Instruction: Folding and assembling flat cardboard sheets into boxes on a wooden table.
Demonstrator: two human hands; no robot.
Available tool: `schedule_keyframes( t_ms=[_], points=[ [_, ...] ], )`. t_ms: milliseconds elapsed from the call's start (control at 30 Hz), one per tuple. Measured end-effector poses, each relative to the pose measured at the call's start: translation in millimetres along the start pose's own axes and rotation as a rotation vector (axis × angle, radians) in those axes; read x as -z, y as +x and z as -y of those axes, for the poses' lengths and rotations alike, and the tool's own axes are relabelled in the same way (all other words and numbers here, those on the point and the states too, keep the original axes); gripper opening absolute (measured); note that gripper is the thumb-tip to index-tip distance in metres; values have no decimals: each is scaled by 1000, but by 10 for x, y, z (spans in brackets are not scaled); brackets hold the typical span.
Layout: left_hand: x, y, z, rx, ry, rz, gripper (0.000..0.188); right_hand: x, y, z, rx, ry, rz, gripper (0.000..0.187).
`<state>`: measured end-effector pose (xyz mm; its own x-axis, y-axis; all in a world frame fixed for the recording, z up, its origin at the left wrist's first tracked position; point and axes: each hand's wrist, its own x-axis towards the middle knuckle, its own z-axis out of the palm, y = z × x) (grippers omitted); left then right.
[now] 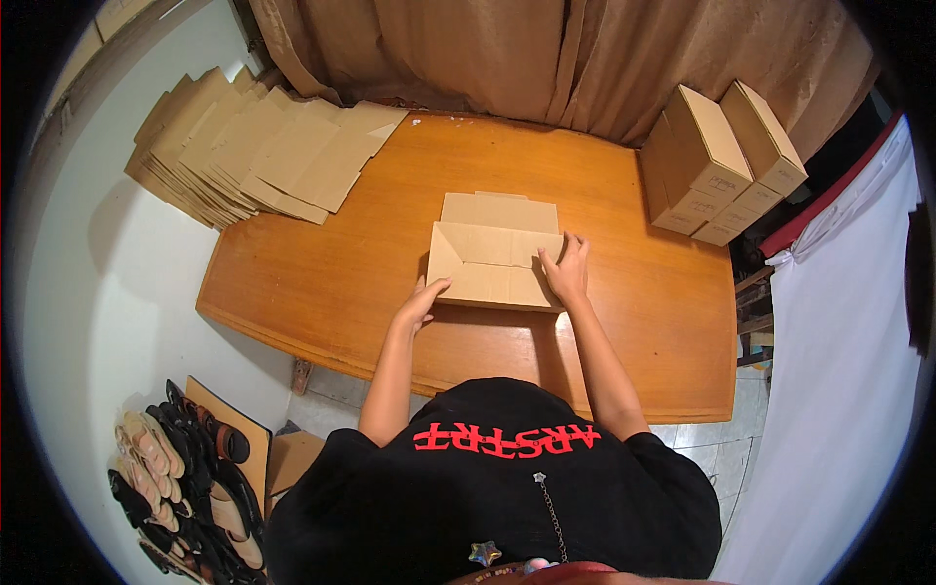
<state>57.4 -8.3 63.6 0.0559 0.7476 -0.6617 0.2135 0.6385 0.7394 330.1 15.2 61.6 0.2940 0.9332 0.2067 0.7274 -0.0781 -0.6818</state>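
Cardboard box [497,285] was what you had between your hands at the middle of the frame, its top open and a flap [499,212] standing up along its upper edge. You had it over the orange-brown wooden table [312,283]; whether its base fully rested there, I cannot tell. Your left hand [415,306] grasped the lower left corner, thumb on the edge and fingers curled around the outside. Your right hand [567,269] gripped the right side, thumb pressed inside the wall and fingers spread over the rim.

Writing showed in two places. Small dark marks stood on the ends of the closed boxes [717,161] at the upper right, most too small to read surely. Bold red lettering [507,438] ran across your black shirt [468,526] at the lower centre.

Flattened cardboard sheets [268,151] lay overlapping at the upper left, before a brown curtain [439,58]. Black and beige footwear [185,487] was heaped at the lower left.
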Motion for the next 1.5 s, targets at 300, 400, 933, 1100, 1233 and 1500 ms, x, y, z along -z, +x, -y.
schedule_keyframes(
  t_ms=[300,400,933,1100,1233,1500],
  points=[
    [-1,-45,-395,-988,-310,-318,74,-63,145,-36,175,274,-151,68],
    [-191,-454,-732,-1204,37,-598,73,-117,198,-122,113,207,-120,65],
    [-994,-92,-9,-1667,868,-540,34,42,72,194,-604,682,550,97],
    [-921,-155,114,-1446,806,-477,46,-189,58,-271,-570,862,374,86],
    [-598,51,210,-1200,623,-694,52,-352,104,-767,-490,1013,267,70],
    [-83,218,224,-603,543,-653,53,-164,349,-578,-460,621,274,61]
  ],
)
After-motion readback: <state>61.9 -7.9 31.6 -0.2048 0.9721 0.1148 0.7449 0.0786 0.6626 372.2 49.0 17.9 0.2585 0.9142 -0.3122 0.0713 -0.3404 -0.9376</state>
